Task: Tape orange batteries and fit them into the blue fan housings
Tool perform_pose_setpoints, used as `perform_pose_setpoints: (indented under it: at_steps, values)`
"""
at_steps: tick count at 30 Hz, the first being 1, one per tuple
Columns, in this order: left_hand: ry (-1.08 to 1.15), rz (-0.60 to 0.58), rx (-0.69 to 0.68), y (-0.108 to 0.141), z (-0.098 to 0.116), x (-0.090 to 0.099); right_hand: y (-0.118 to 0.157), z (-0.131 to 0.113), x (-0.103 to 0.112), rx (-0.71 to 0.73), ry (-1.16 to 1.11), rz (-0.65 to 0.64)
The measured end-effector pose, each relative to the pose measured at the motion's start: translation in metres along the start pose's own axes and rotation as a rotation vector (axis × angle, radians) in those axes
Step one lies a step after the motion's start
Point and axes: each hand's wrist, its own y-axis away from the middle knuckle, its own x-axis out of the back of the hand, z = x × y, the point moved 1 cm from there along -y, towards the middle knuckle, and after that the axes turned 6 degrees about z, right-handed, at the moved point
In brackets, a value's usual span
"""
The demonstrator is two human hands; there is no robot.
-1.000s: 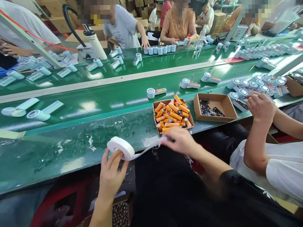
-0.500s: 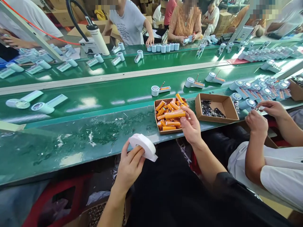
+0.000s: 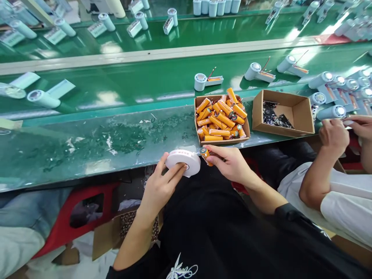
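My left hand (image 3: 162,182) grips a roll of white tape (image 3: 190,159), with fingers pushed into its core. To the right of the roll, my right hand (image 3: 229,161) pinches an orange battery cell (image 3: 205,153) between thumb and fingers, its round end facing up. The cell is close to the roll's right edge; whether they touch I cannot tell. Just beyond my right hand, a cardboard box (image 3: 197,133) on the bench edge holds many similar orange cells (image 3: 222,116), some with wires showing.
Right of the cells stands a cardboard box (image 3: 302,116) with small dark parts. Pale blue fan housings (image 3: 200,82) lie along the green conveyor (image 3: 139,85). A co-worker's hands (image 3: 337,135) work at the right. A red stool (image 3: 64,221) and an open carton (image 3: 106,238) sit below the bench.
My right hand has come away from the box toward me, bringing an orange battery cell beside the roll. The roll has turned in my left hand, and the view has tilted down.
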Motion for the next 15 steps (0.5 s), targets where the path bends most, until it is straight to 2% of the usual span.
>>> perform_pose_setpoints:
  at_steps: [2, 4, 6, 8, 12, 15]
  values:
    - [-0.006, -0.019, -0.013, 0.001, 0.001, 0.001, -0.002, -0.004, -0.001, 0.072, 0.119, -0.015]
    - [-0.002, -0.026, -0.002, -0.001, 0.001, 0.004, -0.003, -0.006, -0.002, 0.108, 0.17, -0.09]
    - [0.001, -0.031, 0.039, -0.004, 0.003, 0.007, -0.002, -0.005, -0.003, 0.118, 0.179, -0.176]
    - [-0.017, -0.048, 0.073, -0.009, 0.004, 0.01, -0.001, 0.0, -0.002, 0.084, 0.173, -0.186]
    - [-0.088, -0.085, 0.049, -0.019, 0.011, 0.013, 0.003, 0.018, -0.007, -0.093, 0.033, -0.074]
    - [-0.116, -0.027, 0.037, -0.024, 0.017, 0.01, 0.006, 0.028, -0.025, -0.161, -0.291, 0.152]
